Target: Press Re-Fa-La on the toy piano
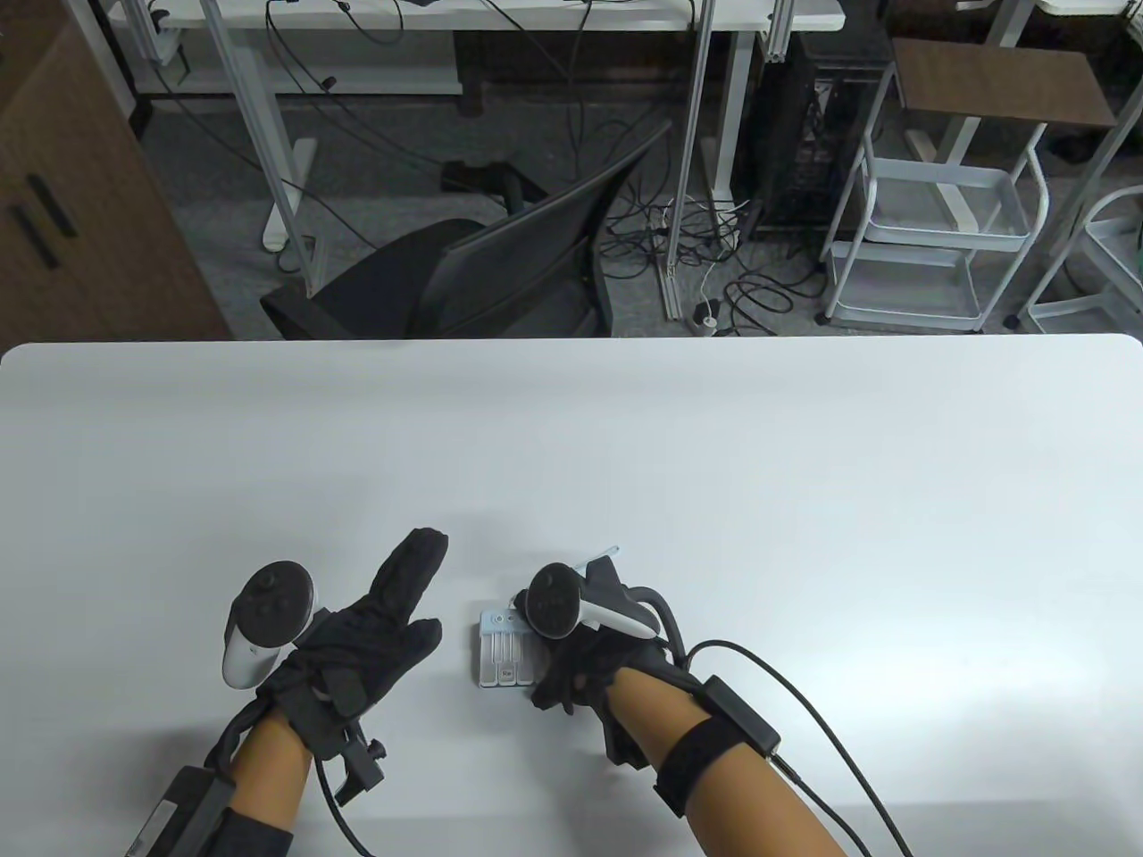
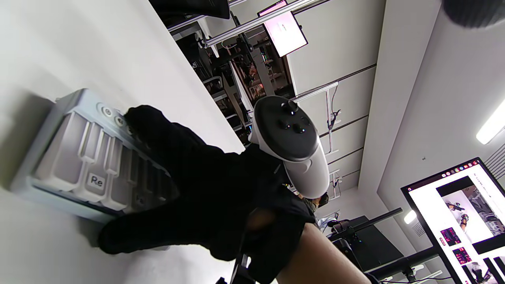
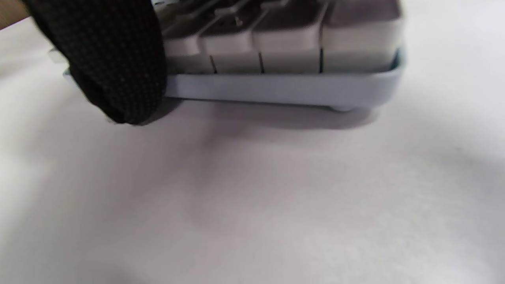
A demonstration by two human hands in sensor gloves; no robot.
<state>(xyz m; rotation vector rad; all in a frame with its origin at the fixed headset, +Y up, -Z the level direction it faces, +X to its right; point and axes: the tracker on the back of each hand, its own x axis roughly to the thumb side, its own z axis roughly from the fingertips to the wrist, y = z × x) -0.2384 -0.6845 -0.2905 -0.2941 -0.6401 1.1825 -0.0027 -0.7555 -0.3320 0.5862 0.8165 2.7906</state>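
Observation:
The toy piano is small and pale blue with white keys, and lies on the white table near the front. My right hand lies over its right part, fingers down on the keys. In the left wrist view the piano shows a key marked "Re", uncovered, just left of the right hand. That hand's fingers reach across the keys to the right of it, and the thumb lies along the front edge. The thumb also shows in the right wrist view. My left hand rests open on the table, left of the piano, touching nothing.
The table's far edge has a black office chair behind it. Cables run from both forearms off the table's near edge. A monitor shows in the left wrist view.

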